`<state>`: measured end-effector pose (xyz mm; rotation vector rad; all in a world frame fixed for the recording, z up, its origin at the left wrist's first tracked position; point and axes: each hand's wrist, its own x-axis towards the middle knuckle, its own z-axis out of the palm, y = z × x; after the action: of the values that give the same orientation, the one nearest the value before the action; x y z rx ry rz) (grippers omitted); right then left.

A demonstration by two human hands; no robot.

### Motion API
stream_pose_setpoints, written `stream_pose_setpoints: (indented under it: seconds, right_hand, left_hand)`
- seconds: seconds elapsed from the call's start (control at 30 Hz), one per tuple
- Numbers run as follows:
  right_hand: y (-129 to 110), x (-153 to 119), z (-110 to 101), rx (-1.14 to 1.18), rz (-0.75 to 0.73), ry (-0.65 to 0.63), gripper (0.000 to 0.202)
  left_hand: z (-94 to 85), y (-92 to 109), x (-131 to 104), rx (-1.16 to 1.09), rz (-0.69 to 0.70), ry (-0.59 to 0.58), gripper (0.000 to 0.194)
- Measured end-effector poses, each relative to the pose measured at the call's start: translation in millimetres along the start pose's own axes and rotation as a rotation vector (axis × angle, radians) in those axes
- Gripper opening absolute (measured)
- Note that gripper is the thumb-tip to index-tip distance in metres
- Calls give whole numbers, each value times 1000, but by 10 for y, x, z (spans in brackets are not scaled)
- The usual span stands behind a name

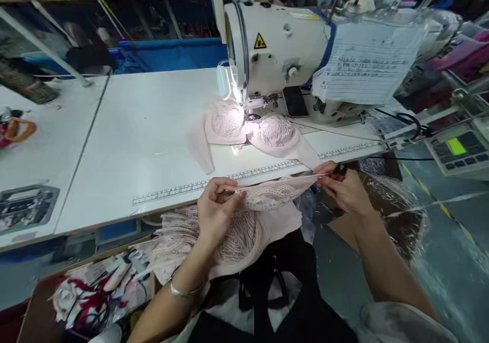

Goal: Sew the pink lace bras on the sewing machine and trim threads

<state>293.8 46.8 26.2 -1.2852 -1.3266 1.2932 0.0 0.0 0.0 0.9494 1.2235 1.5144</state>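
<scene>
A pale pink lace bra piece [277, 191] is stretched level between my two hands, just below the table's front edge. My left hand [218, 208] pinches its left end between thumb and fingers. The other end is gripped by my right hand [346, 188], where a small black object [339, 169] also shows; its kind is not clear. Behind them, a pink bra [277, 134] with lace cups lies under the lit needle area of a white sewing machine [282, 48]. More pink lace bras [240, 241] are heaped on my lap, partly covered by my left arm.
A printed ruler strip [244, 176] runs along the white table's [145, 129] front edge. A phone [295, 102] lies beside the machine, near a hanging paper sheet [367, 63]. A control panel [458, 149] stands right. At lower left, a carton [42, 307] holds fabric scraps.
</scene>
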Motion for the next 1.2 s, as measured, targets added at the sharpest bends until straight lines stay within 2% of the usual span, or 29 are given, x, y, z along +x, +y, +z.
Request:
stream_pose_setpoints:
  seconds: [0.13, 0.23, 0.3, 0.37, 0.43, 0.5, 0.57, 0.67, 0.8, 1.0, 1.2]
  right_hand:
    - [-63, -20, -90, 90, -53, -52, 29]
    - [-212, -57, -163, 140, -157, -93, 26]
    - [-366, -109, -169, 131, -168, -141, 25]
    - [-534, -169, -102, 42, -137, -181, 24]
    - [-676, -219, 43, -136, -102, -229, 20]
    - [-764, -250, 224, -332, -93, -284, 16]
    - [-792, -269, 375, -453, -124, -313, 15]
    - [-760, -287, 462, -520, -200, -284, 15]
    - [-704, -291, 407, -542, -227, -240, 13]
    - [-739, -305, 397, -537, -188, -225, 13]
    - [-816, -300, 319, -446, -155, -198, 25]
  left_hand:
    - [-5, -11, -23, -54, -25, -48, 27]
    - [-48, 42, -2, -51, -46, -144, 24]
    - [-52, 123, 20, 57, -52, -292, 19]
    - [8, 216, 24, 213, 18, -505, 23]
    - [146, 287, -9, 300, 148, -694, 35]
    - [330, 306, -74, 286, 235, -762, 28]
    - [500, 276, -140, 238, 244, -705, 8]
    - [644, 209, -183, 191, 218, -604, 19]
    - [676, 202, -158, 208, 163, -581, 22]
    - [727, 241, -93, 252, 123, -540, 13]
    - [792, 293, -39, 67, -133, -505, 20]
